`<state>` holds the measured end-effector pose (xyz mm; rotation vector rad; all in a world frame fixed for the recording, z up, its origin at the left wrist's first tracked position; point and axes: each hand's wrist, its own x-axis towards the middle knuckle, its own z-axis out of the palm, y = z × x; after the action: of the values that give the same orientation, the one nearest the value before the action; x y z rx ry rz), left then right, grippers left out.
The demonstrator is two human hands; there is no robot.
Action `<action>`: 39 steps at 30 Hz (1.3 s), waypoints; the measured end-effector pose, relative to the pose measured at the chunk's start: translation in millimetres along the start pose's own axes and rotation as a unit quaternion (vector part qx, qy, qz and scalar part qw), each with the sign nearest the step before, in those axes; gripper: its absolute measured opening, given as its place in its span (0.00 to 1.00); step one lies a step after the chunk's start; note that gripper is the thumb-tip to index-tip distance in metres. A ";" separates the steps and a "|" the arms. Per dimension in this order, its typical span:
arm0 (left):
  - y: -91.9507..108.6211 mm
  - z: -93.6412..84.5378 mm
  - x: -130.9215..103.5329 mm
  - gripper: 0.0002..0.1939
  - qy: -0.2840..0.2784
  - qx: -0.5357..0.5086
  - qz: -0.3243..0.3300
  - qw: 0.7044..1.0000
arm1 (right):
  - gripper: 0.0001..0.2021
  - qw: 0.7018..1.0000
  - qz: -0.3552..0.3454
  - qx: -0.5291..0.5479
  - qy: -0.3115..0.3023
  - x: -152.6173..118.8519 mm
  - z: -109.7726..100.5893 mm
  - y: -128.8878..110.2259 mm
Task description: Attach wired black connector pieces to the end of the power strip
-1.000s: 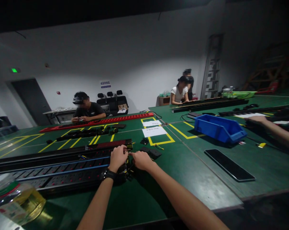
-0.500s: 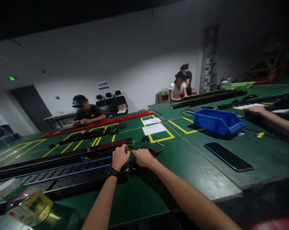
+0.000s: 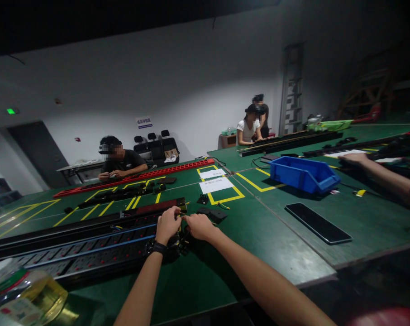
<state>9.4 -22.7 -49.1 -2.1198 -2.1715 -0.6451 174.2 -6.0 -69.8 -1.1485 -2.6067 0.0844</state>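
Observation:
A long black power strip [image 3: 99,253], with rows of sockets and red dots between blue edge lines, lies at the left. At its right end my left hand [image 3: 169,225] is closed, thumb and fingers pinched together. Facing it, my right hand [image 3: 201,226] is also closed, its fingertips almost touching the left ones. Whatever thin piece sits between the fingertips is too small to make out. Dark and yellow wires [image 3: 181,244] bunch up just below both hands. Flat black pieces [image 3: 216,215] lie beyond my right hand.
A bottle of yellow liquid [image 3: 38,294] stands front left. To the right are a phone [image 3: 317,222] and a blue bin [image 3: 303,174]. Paper sheets [image 3: 216,184] and a red rail [image 3: 178,168] lie farther back. A co-worker's arm [image 3: 384,170] reaches in at right; other people work behind.
The view has shifted slightly, so the scene sits a little further left. Both hands keep nearly the same pose at the strip's end. The co-worker's arm at right shows more of its wrist.

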 end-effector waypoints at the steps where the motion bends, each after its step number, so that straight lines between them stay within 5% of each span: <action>1: -0.5 0.6 0.5 0.16 0.001 -0.001 0.000 1.000 | 0.19 1.000 -0.001 0.000 0.002 0.1 0.2 0.0; 12: -1.8 0.5 1.0 0.18 -0.032 0.039 0.023 0.998 | 0.15 1.000 0.003 0.011 0.013 -0.7 -0.9 -0.3; 20: 1.0 0.3 -1.0 0.18 -0.039 0.042 0.018 0.998 | 0.14 0.992 0.100 0.070 -0.015 5.5 0.5 0.5; 29: -1.6 2.6 -0.5 0.17 -0.009 -0.007 0.008 1.000 | 0.17 0.990 0.069 0.121 -0.031 11.2 13.7 6.7; 39: -4.1 3.5 0.2 0.16 -0.004 -0.035 0.000 0.999 | 0.20 0.931 0.042 0.359 -0.046 29.3 27.6 10.5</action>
<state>6.3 -21.3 -53.3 -2.1592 -2.1849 -0.7257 155.0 24.2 -90.8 -0.9747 -2.2556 1.0343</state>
